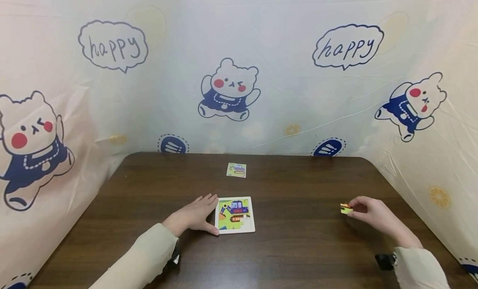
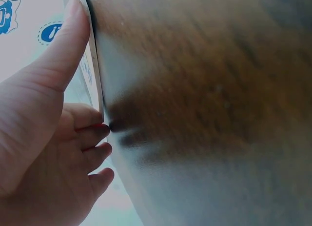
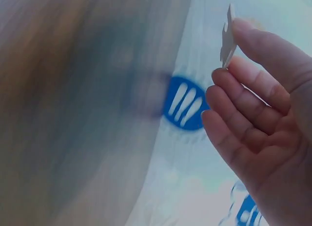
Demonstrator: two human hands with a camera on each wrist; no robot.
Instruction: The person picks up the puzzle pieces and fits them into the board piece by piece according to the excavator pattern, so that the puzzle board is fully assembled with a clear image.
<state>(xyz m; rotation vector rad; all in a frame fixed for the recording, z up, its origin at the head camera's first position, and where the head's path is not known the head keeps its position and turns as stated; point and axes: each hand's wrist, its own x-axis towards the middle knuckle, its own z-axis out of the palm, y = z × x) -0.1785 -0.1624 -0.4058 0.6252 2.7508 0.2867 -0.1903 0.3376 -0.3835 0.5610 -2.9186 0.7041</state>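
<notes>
A square picture puzzle point(image 1: 233, 214) in a white frame lies on the table, showing an excavator; a pale gap is visible at its lower right. Along the frame's left edge rests my left hand point(image 1: 198, 215), thumb near the lower corner and fingers near the upper one. The left wrist view has the thumb point(image 2: 66, 48) stretched along the frame's edge point(image 2: 93, 70). Off to the right, my right hand point(image 1: 375, 216) pinches a small puzzle piece point(image 1: 346, 208) between thumb and fingers. The right wrist view catches that piece edge-on above the table.
A small square card point(image 1: 236, 170) with a similar excavator picture lies behind the puzzle. The dark wooden table point(image 1: 298, 247) reaches back to a printed cloth point(image 1: 284, 94), which also hangs at both sides.
</notes>
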